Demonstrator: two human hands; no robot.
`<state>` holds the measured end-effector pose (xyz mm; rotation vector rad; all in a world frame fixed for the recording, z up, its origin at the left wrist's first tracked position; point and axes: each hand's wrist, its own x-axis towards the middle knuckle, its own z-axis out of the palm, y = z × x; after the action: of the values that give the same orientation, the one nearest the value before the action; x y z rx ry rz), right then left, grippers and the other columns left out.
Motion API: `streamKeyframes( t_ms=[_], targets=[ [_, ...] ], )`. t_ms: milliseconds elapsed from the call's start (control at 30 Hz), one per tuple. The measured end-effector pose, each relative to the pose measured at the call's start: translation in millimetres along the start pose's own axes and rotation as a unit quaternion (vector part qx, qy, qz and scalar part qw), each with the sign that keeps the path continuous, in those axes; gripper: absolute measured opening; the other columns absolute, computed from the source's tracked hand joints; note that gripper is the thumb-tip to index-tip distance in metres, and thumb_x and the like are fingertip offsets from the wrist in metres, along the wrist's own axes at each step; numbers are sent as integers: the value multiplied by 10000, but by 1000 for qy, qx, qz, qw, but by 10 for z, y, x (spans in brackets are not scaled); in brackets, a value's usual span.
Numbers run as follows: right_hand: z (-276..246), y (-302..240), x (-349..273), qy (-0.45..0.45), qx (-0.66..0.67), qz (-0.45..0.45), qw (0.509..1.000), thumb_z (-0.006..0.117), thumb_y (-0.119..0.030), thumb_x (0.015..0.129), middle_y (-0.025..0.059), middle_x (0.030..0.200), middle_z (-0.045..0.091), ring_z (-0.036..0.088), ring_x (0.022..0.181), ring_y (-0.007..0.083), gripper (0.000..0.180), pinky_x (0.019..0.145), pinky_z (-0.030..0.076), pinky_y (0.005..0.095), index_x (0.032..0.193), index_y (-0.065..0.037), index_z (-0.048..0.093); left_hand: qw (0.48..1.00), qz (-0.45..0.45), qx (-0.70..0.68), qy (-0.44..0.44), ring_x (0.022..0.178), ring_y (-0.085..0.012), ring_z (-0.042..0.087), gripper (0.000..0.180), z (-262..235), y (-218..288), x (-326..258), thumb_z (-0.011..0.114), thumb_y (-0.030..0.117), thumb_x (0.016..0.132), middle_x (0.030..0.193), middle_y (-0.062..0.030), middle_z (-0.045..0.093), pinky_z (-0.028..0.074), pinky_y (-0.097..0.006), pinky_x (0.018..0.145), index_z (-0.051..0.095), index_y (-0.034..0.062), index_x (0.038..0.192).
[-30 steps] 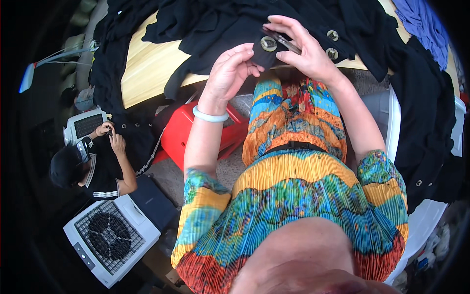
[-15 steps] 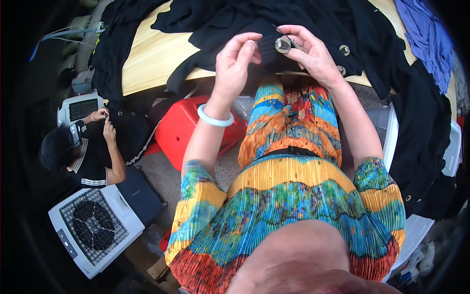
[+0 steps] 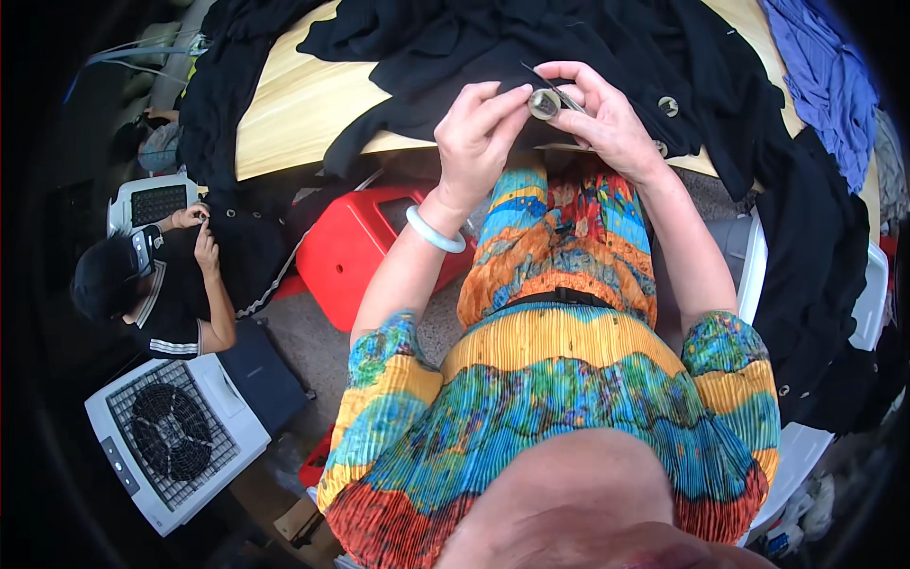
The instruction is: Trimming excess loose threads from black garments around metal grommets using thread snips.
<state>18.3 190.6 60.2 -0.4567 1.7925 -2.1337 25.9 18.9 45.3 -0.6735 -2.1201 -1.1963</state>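
Over the tabletop's [image 3: 284, 133] near edge, a round button [image 3: 544, 104] sits between both hands' fingertips: the right hand [image 3: 611, 128] clamps a slim pointed tool [image 3: 561, 92], while the left hand's [image 3: 479, 137] bunched fingers meet the rim, grip unclear; a black garment [image 3: 455, 57] lies beyond.

We see a pale wooden table [image 3: 296, 112], its bare top showing toward the left. Black cloth [image 3: 455, 49] lies in loose folds across most of it and hangs past the near edge. At the far right we see a rumpled purple-blue cloth [image 3: 827, 76] lying over the tabletop.
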Motion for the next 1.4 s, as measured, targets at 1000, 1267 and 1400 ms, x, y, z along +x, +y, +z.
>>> streamKeyframes(
  t_ms=[1000,1267,1400],
  targets=[
    [-312,-48,-86,142,-318,-48,936,510,-85,803,45,750,626,579,739,83,233,688,443,222,1030,-42,540,880,-264,-8,-395,735,-262,591,182,-404,-44,-592,585,54,721,774,-132,582,464,-316,648,535,-2,886],
    [-963,242,177,294,-554,-12,778,599,-268,744,121,881,601,575,818,302,274,717,454,381,908,-53,556,924,-262,-82,-266,732,-153,599,180,-140,-251,-132,585,77,769,788,-112,600,476,-259,654,546,-17,918],
    [-842,353,121,342,-550,-73,758,627,-309,721,135,882,598,577,829,304,353,717,462,378,953,-55,544,969,-173,49,-168,742,-255,584,168,45,-554,130,590,102,749,821,-140,566,466,-308,679,561,1,880]
  ],
)
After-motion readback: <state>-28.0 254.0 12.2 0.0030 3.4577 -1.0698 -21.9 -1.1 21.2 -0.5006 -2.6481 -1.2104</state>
